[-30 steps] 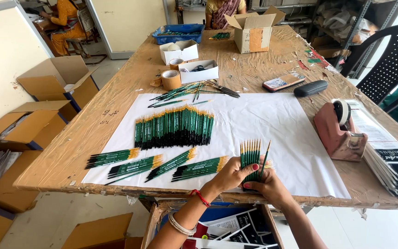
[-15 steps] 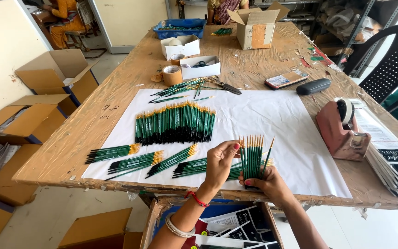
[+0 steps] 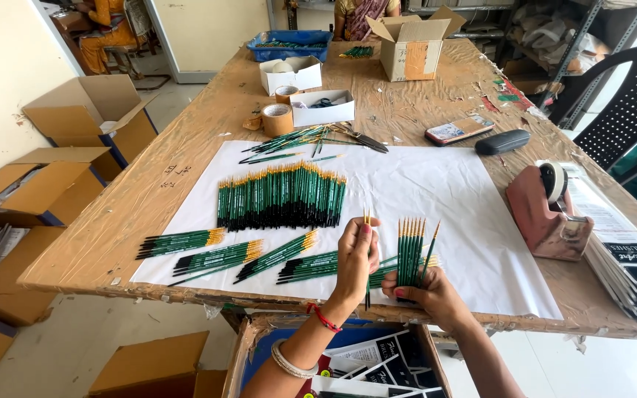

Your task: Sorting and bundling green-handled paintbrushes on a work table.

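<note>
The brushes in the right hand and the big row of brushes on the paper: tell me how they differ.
The bunch in the right hand is a small fan of brushes, held upright off the white paper; the big row of brushes is far larger and lies flat. The held fan spreads loosely; the row is packed side by side. Both have green handles, gold ferrules and dark ends.

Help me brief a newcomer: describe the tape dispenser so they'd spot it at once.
Start at the white paper sheet covering the wooden table. Just off its right edge, beside a stack of printed cards, stands the tape dispenser. It is the only bulky reddish-brown block there, with a roll on top.
</note>
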